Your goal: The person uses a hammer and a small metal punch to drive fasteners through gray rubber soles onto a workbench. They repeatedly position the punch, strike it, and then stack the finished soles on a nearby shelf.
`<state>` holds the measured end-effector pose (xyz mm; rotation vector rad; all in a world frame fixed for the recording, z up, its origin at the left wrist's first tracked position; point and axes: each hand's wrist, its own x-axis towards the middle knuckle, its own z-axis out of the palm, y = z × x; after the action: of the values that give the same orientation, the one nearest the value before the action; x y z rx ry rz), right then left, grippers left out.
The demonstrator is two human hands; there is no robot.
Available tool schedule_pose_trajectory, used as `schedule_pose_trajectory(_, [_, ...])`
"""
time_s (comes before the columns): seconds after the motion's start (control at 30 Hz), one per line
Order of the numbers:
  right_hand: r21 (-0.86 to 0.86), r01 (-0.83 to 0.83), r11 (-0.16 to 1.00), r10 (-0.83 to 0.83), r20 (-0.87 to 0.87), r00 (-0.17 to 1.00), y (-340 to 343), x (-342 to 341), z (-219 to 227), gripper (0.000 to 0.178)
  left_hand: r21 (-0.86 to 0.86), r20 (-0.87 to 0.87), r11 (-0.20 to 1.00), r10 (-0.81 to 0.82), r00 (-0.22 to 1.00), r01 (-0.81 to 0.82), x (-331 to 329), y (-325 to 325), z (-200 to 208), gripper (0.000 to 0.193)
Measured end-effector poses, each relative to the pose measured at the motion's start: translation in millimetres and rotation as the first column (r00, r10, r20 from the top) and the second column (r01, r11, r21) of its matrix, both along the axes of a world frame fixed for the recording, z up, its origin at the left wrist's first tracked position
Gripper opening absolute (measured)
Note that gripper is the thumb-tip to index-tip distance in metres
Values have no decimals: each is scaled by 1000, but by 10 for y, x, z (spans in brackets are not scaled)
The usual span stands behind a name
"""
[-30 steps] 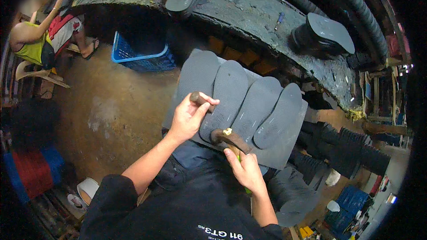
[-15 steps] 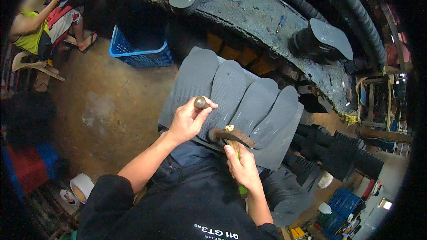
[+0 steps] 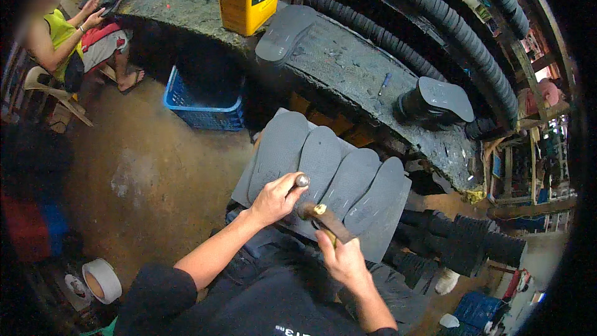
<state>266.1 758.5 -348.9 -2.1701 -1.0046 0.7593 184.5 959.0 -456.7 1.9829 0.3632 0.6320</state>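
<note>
My left hand point(image 3: 273, 202) is closed around a metal rod-shaped tool, perhaps a punch point(image 3: 302, 180), its round end facing up; its lower end is hidden. In my right hand point(image 3: 343, 262) is a hammer point(image 3: 334, 223), gripped by its handle close under the rusty head. The hammer head is just right of the rod, apart from its top. Beneath both hands, several grey textured shoe soles point(image 3: 281, 149) lie overlapping in a row on a grey sheet point(image 3: 375, 244) over my lap. The rod stands near the second sole from the left point(image 3: 321, 152).
Ahead runs a dark workbench point(image 3: 348, 56) bearing a yellow tin point(image 3: 239, 6), a sole stack point(image 3: 441, 96) and a blue-handled tool point(image 3: 384, 83). A blue basket point(image 3: 208, 111) stands on the floor. Another person point(image 3: 62, 43) sits far left. Stacks of black soles point(image 3: 460, 239) are right.
The whole view has tilted up, so the soles and my hands sit lower in it. The rod has shifted slightly right over the soles. The other person's hands have come together.
</note>
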Motion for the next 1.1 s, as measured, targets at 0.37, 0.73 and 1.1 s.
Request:
schedule_pose_trajectory(0.37, [-65, 108, 992, -117, -158, 981, -434, -369, -635, 40, -656, 209, 736, -40, 977, 171, 171, -364, -3, 12])
schedule_pose_trajectory(0.73, [38, 151, 988, -142, -185, 973, -434, -346, -677, 40, -629, 168, 765, -34, 985, 134, 169, -402, -105, 16])
schedule_pose_trajectory(1.1, [448, 497, 743, -187, -574, 797, -490, -11, 693, 47, 56, 64, 996, -71, 995, 68, 201, -378, 20, 22])
